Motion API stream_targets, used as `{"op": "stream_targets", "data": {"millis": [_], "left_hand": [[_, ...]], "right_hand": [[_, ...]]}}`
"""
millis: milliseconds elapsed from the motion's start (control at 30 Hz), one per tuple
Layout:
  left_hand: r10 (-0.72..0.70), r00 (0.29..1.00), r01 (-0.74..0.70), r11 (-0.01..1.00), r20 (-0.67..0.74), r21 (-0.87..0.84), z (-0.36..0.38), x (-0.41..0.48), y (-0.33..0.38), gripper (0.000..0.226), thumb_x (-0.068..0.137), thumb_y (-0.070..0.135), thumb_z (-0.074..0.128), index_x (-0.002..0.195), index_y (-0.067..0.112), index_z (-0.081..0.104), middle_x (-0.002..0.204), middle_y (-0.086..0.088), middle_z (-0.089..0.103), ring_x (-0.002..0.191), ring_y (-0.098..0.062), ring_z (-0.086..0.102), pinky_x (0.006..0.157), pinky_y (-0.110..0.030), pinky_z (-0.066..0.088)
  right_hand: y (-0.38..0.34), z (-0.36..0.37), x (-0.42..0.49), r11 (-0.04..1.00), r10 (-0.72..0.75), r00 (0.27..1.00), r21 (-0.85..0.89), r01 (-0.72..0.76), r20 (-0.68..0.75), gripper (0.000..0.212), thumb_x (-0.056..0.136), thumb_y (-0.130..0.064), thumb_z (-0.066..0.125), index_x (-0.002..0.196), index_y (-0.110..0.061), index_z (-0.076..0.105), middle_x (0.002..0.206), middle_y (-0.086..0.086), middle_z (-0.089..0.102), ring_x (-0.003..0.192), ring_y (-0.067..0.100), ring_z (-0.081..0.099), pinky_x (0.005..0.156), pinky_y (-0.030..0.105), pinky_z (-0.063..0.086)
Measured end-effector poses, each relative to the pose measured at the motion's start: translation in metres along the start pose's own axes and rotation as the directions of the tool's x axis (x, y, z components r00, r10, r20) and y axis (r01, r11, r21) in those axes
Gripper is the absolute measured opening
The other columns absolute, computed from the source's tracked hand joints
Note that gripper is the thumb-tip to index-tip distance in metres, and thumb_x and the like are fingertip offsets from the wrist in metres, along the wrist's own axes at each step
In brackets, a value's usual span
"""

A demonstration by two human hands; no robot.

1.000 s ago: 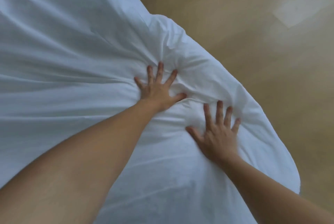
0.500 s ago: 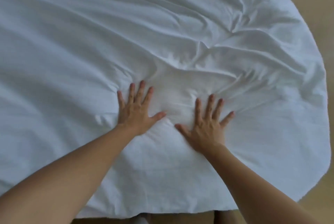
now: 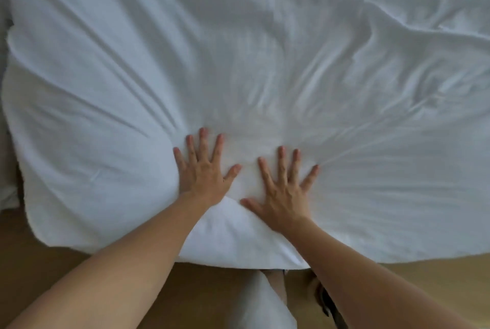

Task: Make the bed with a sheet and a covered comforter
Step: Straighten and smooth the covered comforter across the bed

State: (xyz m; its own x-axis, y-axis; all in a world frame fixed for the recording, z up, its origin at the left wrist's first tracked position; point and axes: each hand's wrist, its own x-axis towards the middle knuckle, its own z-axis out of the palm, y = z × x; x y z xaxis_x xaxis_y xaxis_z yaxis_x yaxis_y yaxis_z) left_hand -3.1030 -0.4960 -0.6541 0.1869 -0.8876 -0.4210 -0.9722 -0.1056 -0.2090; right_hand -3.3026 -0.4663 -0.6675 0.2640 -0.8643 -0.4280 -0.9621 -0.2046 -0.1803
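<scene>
A white covered comforter (image 3: 265, 50) fills nearly the whole head view, creased in long folds that fan out from where I press. My left hand (image 3: 202, 169) lies flat on it with fingers spread, close to the near edge. My right hand (image 3: 283, 190) presses flat beside it, a hand's width to the right, fingers also spread. Neither hand grips the fabric. The comforter's near edge (image 3: 238, 259) hangs over the side of the bed. Whatever sheet lies below is hidden.
Wooden floor (image 3: 53, 262) shows along the bottom and at the lower right (image 3: 437, 275). A white piece of cloth (image 3: 262, 304) and a foot (image 3: 326, 299) are below the comforter's edge, between my arms.
The view has swung left from the comforter's corner toward its middle. Both hands stayed flat and slid along the near edge, leaving the fabric around them smoother.
</scene>
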Motion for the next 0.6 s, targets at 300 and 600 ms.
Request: {"op": "stream_targets", "data": {"millis": [300,600], "left_hand": [[-0.06,0.998,0.059,0.997,0.016,0.053,-0.003,-0.054,-0.095,0.077,0.094,0.073,0.009,0.16,0.034,0.006,0.169,-0.007,-0.005,0.154,-0.031,-0.011,0.119,-0.059,-0.013],[-0.681,0.705,0.349,0.574,-0.196,-0.741,-0.037,-0.051,-0.276,0.046,0.105,0.032,0.034,0.146,0.013,0.044,0.151,-0.016,0.042,0.139,-0.037,0.039,0.115,-0.052,0.027]], "right_hand": [[-0.027,-0.003,-0.008,0.983,0.18,0.978,-0.062,-0.174,0.11,0.102,0.069,-0.099,0.01,0.151,-0.047,-0.018,0.161,0.004,-0.033,0.146,0.038,-0.031,0.101,0.083,-0.009],[-0.105,-0.055,-0.016,0.916,0.289,0.934,0.225,-0.334,0.209,0.091,0.075,-0.09,0.036,0.148,-0.036,0.032,0.161,0.015,0.02,0.145,0.04,0.023,0.107,0.066,0.029]]}}
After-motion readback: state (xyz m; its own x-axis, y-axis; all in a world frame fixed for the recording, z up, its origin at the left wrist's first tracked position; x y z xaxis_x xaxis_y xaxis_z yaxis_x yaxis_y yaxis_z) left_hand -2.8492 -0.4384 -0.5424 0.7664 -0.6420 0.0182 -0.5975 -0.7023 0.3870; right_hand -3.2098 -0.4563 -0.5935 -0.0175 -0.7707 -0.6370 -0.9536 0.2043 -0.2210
